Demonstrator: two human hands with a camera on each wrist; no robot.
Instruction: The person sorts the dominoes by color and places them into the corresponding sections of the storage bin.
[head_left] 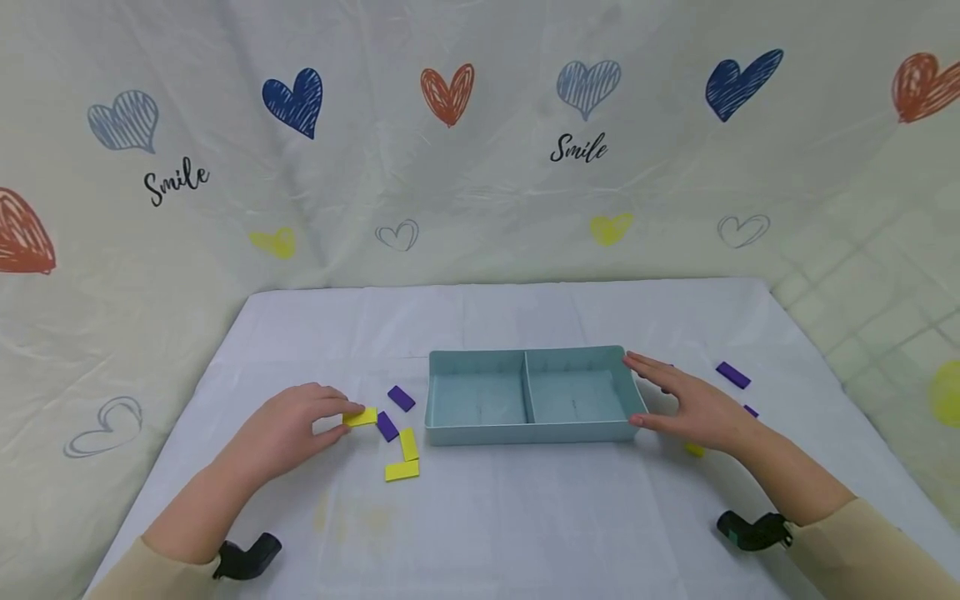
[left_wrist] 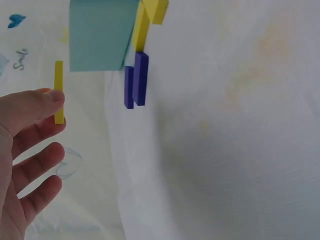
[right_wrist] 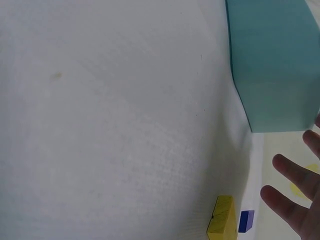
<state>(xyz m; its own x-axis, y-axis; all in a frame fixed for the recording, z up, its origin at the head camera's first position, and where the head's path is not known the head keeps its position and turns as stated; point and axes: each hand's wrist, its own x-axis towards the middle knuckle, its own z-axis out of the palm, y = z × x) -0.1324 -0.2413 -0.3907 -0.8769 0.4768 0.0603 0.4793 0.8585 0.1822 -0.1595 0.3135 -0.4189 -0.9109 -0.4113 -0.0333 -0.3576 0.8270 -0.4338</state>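
A heart-printed sheet point(head_left: 495, 187) hangs behind the white table point(head_left: 525, 517). On the table sits a blue-green tray point(head_left: 487, 435), its long axis running left to right, a divider point(head_left: 528, 387) splitting it into two compartments.

The right hand point(head_left: 697, 408) reaches in from the lower right, fingers straight and spread, pointing left. Its thumb is at the tray's near right corner and its fingertips at the far right one; how firmly they press, I cannot tell. The left hand point(head_left: 296, 425) comes from the lower left, back upward, pointing right, thumb and index finger pinching a yellow block point(head_left: 365, 417), the other fingers apart and slightly bent.

That block is left of the tray, its long axis nearly sideways, right end slightly raised in the head view. Just beyond its right end, two purple blocks point(head_left: 387, 427) slant down to the right. Nearer the person are two more yellow blocks point(head_left: 402, 472), one pointing away, one sideways.
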